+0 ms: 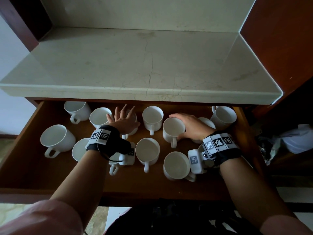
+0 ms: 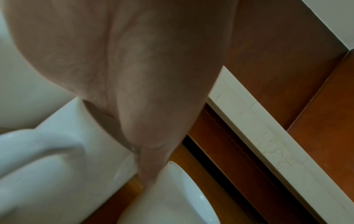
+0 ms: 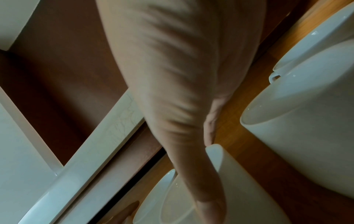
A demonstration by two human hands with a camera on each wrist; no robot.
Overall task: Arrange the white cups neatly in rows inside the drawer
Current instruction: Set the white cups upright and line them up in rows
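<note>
Several white cups stand upright in the open wooden drawer [image 1: 28,160], loosely in two uneven rows, most handles pointing toward me. My left hand [image 1: 124,116] lies with straight, spread fingers on top of a back-row cup [image 1: 133,131], mostly hiding it. The left wrist view shows that cup's [image 2: 57,151] handle under the palm. My right hand [image 1: 193,128] grips a white cup [image 1: 173,128] right of centre, fingers over its far rim, thumb at the near side. The right wrist view shows fingers on this cup's [image 3: 239,189] wall.
A pale marble countertop [image 1: 144,61] overhangs the drawer's back edge, close above the rear cups. Dark wood cabinet sides rise left and right. The drawer's left front part is bare wood. Some clutter [image 1: 296,139] lies beyond the drawer's right wall.
</note>
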